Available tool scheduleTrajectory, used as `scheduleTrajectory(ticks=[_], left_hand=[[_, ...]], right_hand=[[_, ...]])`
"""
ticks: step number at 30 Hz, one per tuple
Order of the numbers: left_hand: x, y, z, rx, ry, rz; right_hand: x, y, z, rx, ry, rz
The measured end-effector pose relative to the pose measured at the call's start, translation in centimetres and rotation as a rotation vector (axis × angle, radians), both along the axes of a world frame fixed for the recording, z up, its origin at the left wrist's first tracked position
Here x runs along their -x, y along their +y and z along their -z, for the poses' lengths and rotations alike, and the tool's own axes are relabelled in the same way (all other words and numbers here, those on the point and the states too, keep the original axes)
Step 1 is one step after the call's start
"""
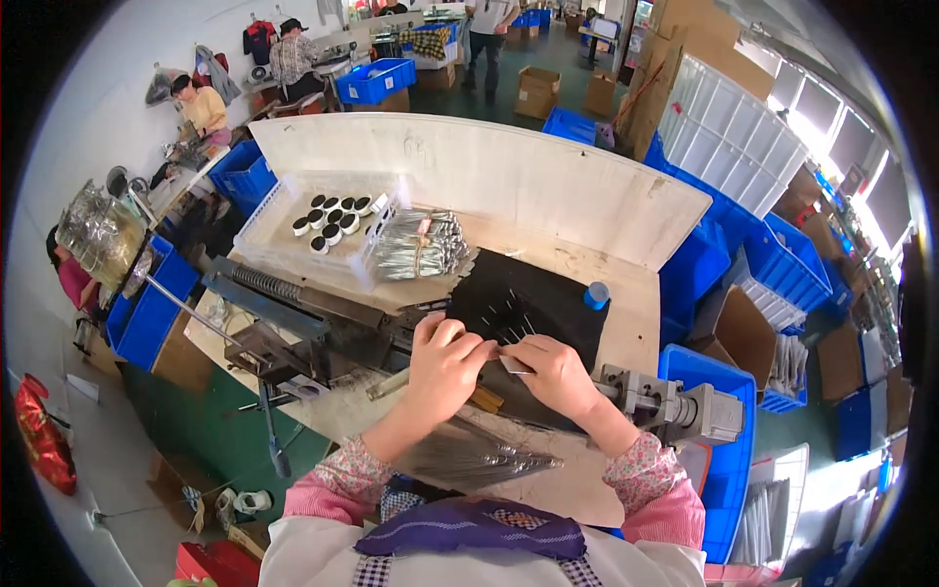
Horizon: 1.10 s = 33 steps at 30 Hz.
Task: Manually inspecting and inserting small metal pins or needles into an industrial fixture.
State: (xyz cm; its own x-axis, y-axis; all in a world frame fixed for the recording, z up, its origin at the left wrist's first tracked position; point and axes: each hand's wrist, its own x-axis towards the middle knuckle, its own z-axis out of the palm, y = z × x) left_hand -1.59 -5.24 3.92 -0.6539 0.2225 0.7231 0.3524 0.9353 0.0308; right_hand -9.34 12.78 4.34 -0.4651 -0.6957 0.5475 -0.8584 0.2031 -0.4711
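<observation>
Both my hands meet over the near edge of a black mat (572, 323) on the workbench. My left hand (443, 370) is closed, thumb and fingertips pinched by the right fingertips; what it grips is too small to name. My right hand (556, 377) pinches a small flat silvery piece (515, 365), which sticks out below its fingers. Several thin metal rods (528, 323) lie on the mat just beyond my fingertips. Closer to my body, a spread of thin metal wires (474, 458) rests on the bench. A blue round cap (596, 295) stands at the mat's right edge.
A metal machine (313, 318) occupies the bench's left, with a motor unit (699, 411) at right. Behind are a clear crate (284, 230) of black-topped white pots and bundled metal strips (421, 245). A board (469, 161) closes the back. Blue bins (724, 479) flank the right; people work far left.
</observation>
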Motion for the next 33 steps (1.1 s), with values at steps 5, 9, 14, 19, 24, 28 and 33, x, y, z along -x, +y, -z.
scheduleTrajectory(ticks=[5,9,14,19,24,28,33], left_hand=[[-4.3,0.7,2.1,-0.349,0.131,0.186],[-7.6,1.2,6.2,-0.661,-0.26,0.181],[-7.8,-0.2,9.3,-2.107,-0.875,0.243],[-6.4,-3.7,9.1,-2.65,-0.996,1.117],[-4.8,-2.9,1.0,-2.565,-1.078,1.233],[-5.2,1.6,4.5,-1.758,-0.935,0.323],[-5.8,1.6,7.4,-1.119,-0.675,-0.072]], right_hand=[[1.6,-0.8,1.1,-0.03,-0.037,-0.062],[2.3,-2.1,2.0,-0.027,-0.171,-0.046],[3.3,-2.6,1.4,-0.143,-0.387,-0.015],[2.4,-2.6,1.6,-0.141,-0.451,0.01],[2.3,-2.5,1.8,-0.168,-0.381,0.007],[2.4,-2.9,1.8,-0.198,-0.314,-0.03],[0.8,-2.5,1.5,-0.098,-0.063,0.093]])
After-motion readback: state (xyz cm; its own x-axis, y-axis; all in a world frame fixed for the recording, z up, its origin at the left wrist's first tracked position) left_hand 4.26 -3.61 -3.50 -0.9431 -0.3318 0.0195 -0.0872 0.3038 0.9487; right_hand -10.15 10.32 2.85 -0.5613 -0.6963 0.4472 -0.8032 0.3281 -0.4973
